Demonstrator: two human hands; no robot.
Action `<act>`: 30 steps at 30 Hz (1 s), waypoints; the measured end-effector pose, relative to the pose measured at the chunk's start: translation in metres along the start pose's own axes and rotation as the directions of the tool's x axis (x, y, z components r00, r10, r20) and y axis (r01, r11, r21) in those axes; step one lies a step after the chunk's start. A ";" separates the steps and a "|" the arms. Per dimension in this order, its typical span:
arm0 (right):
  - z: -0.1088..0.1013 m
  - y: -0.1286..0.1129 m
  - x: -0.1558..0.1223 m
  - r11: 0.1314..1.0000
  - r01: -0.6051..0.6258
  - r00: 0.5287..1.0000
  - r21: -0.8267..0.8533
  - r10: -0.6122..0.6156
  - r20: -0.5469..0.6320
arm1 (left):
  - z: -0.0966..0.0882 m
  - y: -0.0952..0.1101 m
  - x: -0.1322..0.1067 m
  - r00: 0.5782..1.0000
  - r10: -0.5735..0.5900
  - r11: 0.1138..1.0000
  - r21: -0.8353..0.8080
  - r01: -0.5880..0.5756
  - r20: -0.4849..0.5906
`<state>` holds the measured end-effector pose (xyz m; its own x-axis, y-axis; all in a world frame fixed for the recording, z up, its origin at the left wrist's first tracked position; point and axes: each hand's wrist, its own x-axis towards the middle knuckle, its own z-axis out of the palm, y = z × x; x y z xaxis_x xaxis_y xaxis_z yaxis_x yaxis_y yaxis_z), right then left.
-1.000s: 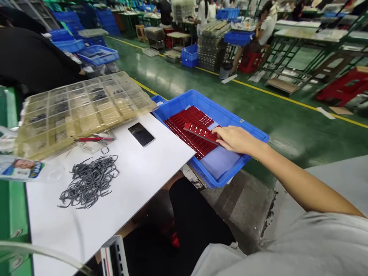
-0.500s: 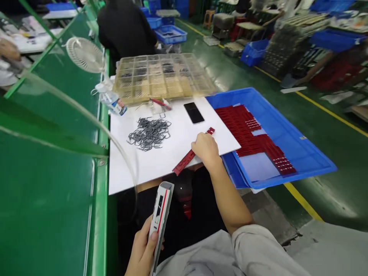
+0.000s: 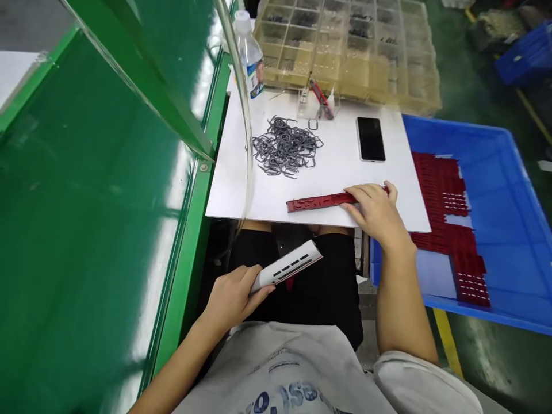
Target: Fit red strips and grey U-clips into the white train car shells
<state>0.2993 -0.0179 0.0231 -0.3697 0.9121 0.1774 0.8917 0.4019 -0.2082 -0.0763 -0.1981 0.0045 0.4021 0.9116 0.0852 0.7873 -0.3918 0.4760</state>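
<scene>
Pinning a slotted red strip (image 3: 321, 202) on the white board (image 3: 345, 172) at centre frame, right hand (image 3: 377, 213) closed over its end; left hand (image 3: 230, 299) clenched around a white slotted plastic bar (image 3: 287, 265), lower centre.

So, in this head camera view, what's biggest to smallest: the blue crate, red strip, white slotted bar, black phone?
1. The blue crate looks clearly largest.
2. The red strip and the white slotted bar are too close to rank, as the bar is nearer the camera.
3. The black phone looks smallest.
</scene>
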 end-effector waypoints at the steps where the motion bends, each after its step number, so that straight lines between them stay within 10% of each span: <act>1: 0.003 -0.004 0.001 1.000 0.012 1.000 0.000 -0.012 -0.001 | -0.001 0.005 0.004 1.000 0.025 0.999 0.037 -0.025 -0.012; 5: -0.003 -0.011 0.000 0.997 0.071 0.997 0.036 -0.071 -0.008 | -0.019 0.028 0.035 0.979 0.202 0.957 0.222 -0.189 -0.039; 10: -0.025 0.054 -0.031 0.987 -0.064 0.994 0.145 0.076 -0.077 | -0.054 0.044 0.104 0.894 0.446 0.787 0.489 -0.376 -0.031; 19: -0.010 0.106 -0.064 0.922 -0.106 0.983 0.374 0.153 -0.100 | -0.039 0.074 0.242 0.925 0.327 0.737 0.560 -0.379 0.196; 30: 0.006 0.114 -0.059 0.911 -0.121 0.968 0.395 0.197 -0.158 | -0.015 0.067 0.273 0.912 0.326 0.736 0.539 -0.410 0.249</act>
<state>0.4215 -0.0257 -0.0170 -0.1406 0.9488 0.2828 0.7535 0.2879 -0.5911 0.0792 0.0268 0.0728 0.7400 0.6724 0.0149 0.6660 -0.7294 -0.1562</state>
